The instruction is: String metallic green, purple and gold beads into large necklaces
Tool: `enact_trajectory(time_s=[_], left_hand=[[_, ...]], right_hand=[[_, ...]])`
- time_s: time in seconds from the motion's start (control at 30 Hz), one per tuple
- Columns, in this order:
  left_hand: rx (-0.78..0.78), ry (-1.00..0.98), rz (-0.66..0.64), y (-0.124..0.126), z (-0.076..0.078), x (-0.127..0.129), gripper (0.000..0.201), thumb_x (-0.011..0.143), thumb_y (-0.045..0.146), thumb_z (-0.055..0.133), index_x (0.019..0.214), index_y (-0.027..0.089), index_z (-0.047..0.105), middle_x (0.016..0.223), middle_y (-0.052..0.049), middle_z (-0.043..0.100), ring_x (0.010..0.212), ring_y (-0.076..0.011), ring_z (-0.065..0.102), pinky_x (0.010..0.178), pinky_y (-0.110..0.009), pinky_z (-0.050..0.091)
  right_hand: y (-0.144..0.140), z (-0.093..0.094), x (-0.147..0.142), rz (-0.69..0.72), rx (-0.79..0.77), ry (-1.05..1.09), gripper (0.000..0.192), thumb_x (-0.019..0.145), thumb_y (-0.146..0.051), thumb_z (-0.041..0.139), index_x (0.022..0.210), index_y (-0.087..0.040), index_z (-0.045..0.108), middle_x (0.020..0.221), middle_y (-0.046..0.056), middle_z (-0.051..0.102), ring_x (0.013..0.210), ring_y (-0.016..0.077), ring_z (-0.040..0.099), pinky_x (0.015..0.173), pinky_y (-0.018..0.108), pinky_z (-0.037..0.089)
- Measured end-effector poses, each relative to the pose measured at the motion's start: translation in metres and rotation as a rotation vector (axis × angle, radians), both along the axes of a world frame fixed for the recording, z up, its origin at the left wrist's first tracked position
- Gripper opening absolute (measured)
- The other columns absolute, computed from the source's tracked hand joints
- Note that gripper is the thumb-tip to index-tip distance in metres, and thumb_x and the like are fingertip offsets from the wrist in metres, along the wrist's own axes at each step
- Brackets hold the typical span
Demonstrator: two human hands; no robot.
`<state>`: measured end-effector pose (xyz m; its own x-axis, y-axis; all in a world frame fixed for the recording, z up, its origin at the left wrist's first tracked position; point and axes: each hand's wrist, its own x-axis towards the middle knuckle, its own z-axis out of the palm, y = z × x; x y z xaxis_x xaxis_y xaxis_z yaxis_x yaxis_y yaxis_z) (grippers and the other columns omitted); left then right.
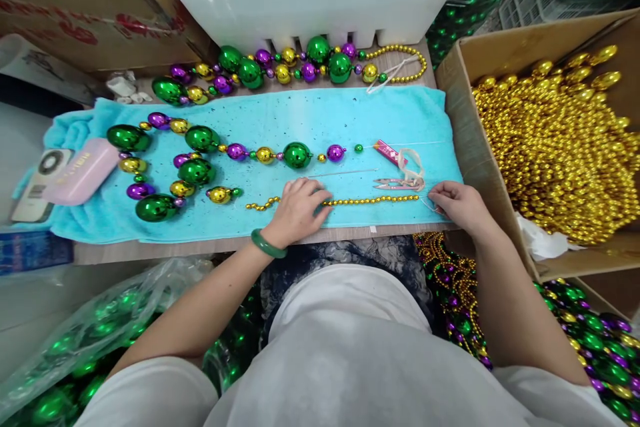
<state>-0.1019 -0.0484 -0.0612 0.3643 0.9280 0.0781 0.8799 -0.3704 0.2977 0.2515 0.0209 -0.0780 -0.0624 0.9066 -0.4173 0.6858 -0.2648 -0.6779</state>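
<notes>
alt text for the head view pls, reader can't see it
A person's left hand presses on a strand of small gold beads lying on a turquoise towel, while the right hand pinches its end. Above lie a string of large green, purple and gold balls and pink snips; a box of gold beads sits right.

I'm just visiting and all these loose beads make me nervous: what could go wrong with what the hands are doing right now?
1. The strand of small gold beads lies close to the near edge of the turquoise towel; a tug from the right hand might drag it off the table.
2. The left hand rests on that strand, so pulling against it could strain the thread.
3. The pink thread snips lie just beside the strand and could snag it or nick a finger.
</notes>
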Motion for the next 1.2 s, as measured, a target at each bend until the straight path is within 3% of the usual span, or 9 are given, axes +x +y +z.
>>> enact_trajectory(time_s=[0.3, 0.43, 0.6, 0.83, 1.0, 1.1, 1.2], left_hand=[[-0.019, 0.045, 0.041, -0.004, 0.004, -0.018, 0.019, 0.087, 0.029, 0.050, 0.096, 0.021, 0.065, 0.108, -0.009, 0.062, 0.103, -0.0277, 0.049, 0.087, -0.045, 0.036], [-0.031, 0.018, 0.009, -0.001, 0.002, -0.002, 0.026, 0.085, 0.033, 0.054, 0.106, 0.022, 0.063, 0.111, -0.010, 0.060, 0.106, -0.0287, 0.048, 0.090, -0.045, 0.036], [-0.003, -0.018, -0.049, 0.006, -0.002, 0.018, 0.021, 0.088, 0.032, 0.050, 0.099, 0.023, 0.066, 0.109, -0.009, 0.061, 0.106, -0.0271, 0.048, 0.089, -0.043, 0.037], [-0.018, 0.023, 0.020, 0.000, 0.000, -0.003, 0.021, 0.087, 0.030, 0.050, 0.099, 0.021, 0.064, 0.109, -0.010, 0.061, 0.105, -0.0281, 0.049, 0.088, -0.045, 0.037], [-0.007, -0.016, -0.040, 0.004, -0.003, 0.021, 0.028, 0.086, 0.035, 0.052, 0.109, 0.021, 0.062, 0.113, -0.010, 0.060, 0.107, -0.0287, 0.047, 0.091, -0.045, 0.036], [-0.003, -0.048, -0.062, 0.009, -0.007, 0.036, 0.024, 0.088, 0.034, 0.051, 0.103, 0.024, 0.065, 0.111, -0.009, 0.061, 0.106, -0.0275, 0.048, 0.090, -0.044, 0.036], [-0.005, -0.062, -0.057, 0.010, -0.008, 0.034, 0.020, 0.087, 0.030, 0.050, 0.098, 0.024, 0.066, 0.109, -0.009, 0.062, 0.106, -0.0271, 0.049, 0.090, -0.044, 0.037]], right_hand=[[-0.001, 0.001, -0.001, 0.010, 0.017, 0.006, 0.018, 0.071, -0.037, 0.059, 0.073, -0.019, 0.061, 0.053, -0.002, 0.056, 0.049, 0.0130, 0.051, 0.046, 0.024, 0.036], [-0.001, 0.002, -0.001, 0.022, 0.012, 0.014, 0.019, 0.072, -0.037, 0.058, 0.073, -0.018, 0.061, 0.053, -0.002, 0.056, 0.048, 0.0127, 0.050, 0.046, 0.024, 0.036], [-0.001, 0.002, -0.002, 0.025, 0.007, 0.029, 0.019, 0.073, -0.038, 0.057, 0.073, -0.019, 0.059, 0.052, -0.003, 0.054, 0.047, 0.0121, 0.050, 0.047, 0.023, 0.036], [-0.002, -0.001, 0.000, 0.028, 0.046, 0.030, 0.018, 0.073, -0.037, 0.057, 0.072, -0.019, 0.059, 0.055, -0.002, 0.057, 0.050, 0.0125, 0.052, 0.049, 0.024, 0.037], [-0.002, -0.001, 0.000, 0.051, 0.064, -0.001, 0.018, 0.075, -0.036, 0.056, 0.073, -0.019, 0.060, 0.054, -0.002, 0.057, 0.050, 0.0128, 0.052, 0.050, 0.023, 0.037], [-0.003, 0.001, -0.001, 0.057, 0.070, -0.005, 0.018, 0.075, -0.036, 0.056, 0.073, -0.019, 0.060, 0.055, -0.002, 0.057, 0.051, 0.0129, 0.053, 0.050, 0.023, 0.036], [-0.003, 0.003, -0.003, 0.054, 0.069, -0.010, 0.017, 0.075, -0.035, 0.055, 0.073, -0.019, 0.060, 0.054, -0.002, 0.057, 0.050, 0.0130, 0.053, 0.050, 0.023, 0.036]])
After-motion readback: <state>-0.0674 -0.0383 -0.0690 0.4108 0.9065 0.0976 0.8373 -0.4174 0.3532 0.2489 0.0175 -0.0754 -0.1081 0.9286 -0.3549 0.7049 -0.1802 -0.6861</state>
